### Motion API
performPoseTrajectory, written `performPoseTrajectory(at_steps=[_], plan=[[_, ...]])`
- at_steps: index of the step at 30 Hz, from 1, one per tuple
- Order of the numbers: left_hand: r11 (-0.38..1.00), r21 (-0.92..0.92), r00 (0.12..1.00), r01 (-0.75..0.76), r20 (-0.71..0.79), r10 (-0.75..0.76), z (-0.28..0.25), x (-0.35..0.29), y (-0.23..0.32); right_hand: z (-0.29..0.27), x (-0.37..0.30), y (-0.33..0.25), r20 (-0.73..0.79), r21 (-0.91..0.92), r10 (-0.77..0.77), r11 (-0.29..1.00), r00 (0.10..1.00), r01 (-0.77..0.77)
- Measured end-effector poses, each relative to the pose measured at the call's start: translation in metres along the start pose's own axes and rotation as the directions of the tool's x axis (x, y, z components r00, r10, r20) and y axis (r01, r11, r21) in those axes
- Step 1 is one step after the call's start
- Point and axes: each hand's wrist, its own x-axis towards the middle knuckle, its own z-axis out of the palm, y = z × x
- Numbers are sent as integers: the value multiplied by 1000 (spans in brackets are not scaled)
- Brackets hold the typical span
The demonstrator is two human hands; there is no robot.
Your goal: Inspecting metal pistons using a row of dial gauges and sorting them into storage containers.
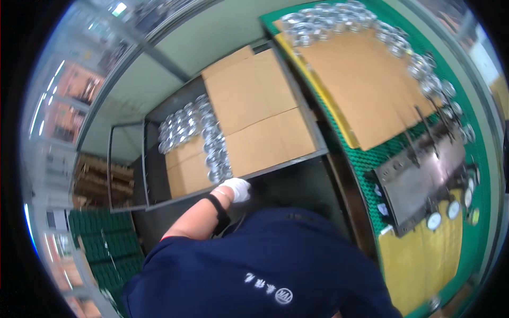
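My left hand point(237, 189), in a white glove with a black band on the wrist, is at the near edge of a dark metal-framed cart point(286, 163). Its fingers are blurred and turned away, so I cannot make out whether they hold anything. Just beyond it, rows of shiny round metal parts point(214, 146) stand on cardboard in the cart. A larger cardboard sheet point(260, 100) lies to the right of these rows. My right hand is out of sight below my dark blue shirt.
On the right, a green-matted bench point(366, 172) bears more shiny round parts point(323, 21), a cardboard sheet point(360, 85) and a metal fixture point(419, 175) with dial gauges point(433, 220). A yellow sheet point(419, 259) lies nearer. Green crates point(106, 238) and wooden pallets point(103, 180) are at left.
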Motion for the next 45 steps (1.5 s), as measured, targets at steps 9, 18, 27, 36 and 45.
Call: performPoseTrajectory(at_steps=[9, 18, 27, 36, 45], plan=[[832, -303, 884, 465, 105, -455, 64, -45, -182, -12, 23, -91, 9, -191, -52, 980, 999, 53], [827, -460, 933, 323, 10, -359, 106, 52, -369, 41, -64, -410, 10, 432, -104, 898, 995, 90], [994, -88, 963, -66, -266, 41, 53, 134, -416, 224, 1, -693, 466, -566, -442, 517, 767, 642], [921, 295, 896, -255, -287, 340, 31, 229, -425, 334, 76, -749, 571, -689, -79, 494, 817, 530], [819, 373, 898, -435, 122, 422, -9, 294, -421, 373, 130, -741, 506, -591, -93, 687, 858, 423]])
